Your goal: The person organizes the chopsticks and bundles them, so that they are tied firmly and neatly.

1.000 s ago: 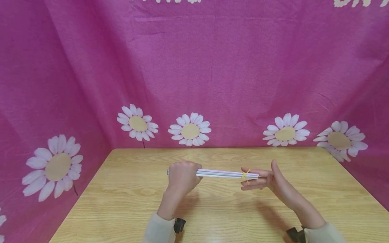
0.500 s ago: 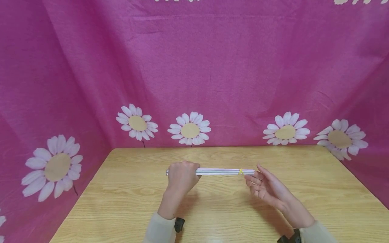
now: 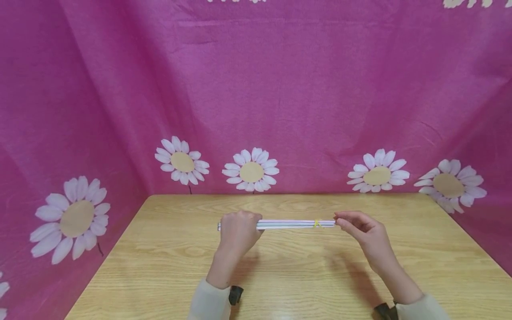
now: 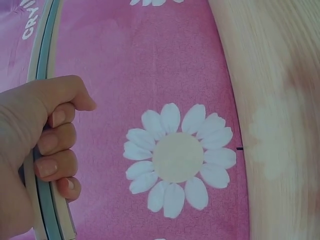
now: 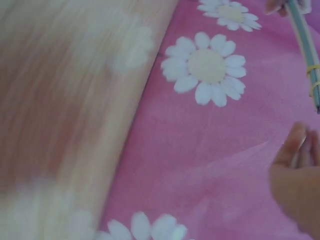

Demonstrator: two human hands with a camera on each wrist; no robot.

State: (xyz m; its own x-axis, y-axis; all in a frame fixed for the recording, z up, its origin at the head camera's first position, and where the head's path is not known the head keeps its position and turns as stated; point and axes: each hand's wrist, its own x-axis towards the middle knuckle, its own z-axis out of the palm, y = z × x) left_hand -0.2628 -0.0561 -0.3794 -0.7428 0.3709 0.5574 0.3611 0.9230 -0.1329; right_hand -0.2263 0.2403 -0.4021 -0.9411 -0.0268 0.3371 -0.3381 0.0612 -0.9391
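A bundle of long thin pastel sticks (image 3: 286,224) is held level above the table. My left hand (image 3: 238,233) grips its left part, fingers curled round it; the left wrist view shows cream and teal lengths in the fist (image 4: 50,135). A yellow elastic band (image 3: 317,223) goes round the bundle near its right end. My right hand (image 3: 374,244) is at that end with bent fingers and thumb close together. In the right wrist view, a small gap shows between its fingertips and the banded sticks (image 5: 305,42), and nothing is seen in the hand.
Below the hands lies a light wood-grain table (image 3: 288,275). A pink cloth (image 3: 280,89) printed with white daisies hangs behind it and at both sides. Dark wrist camera mounts (image 3: 236,295) sit at the cuffs.
My right hand's spread fingers have come off the banded part, and the hand has turned to the bundle's right end. The band lies more compactly round the sticks. My left hand stays put.
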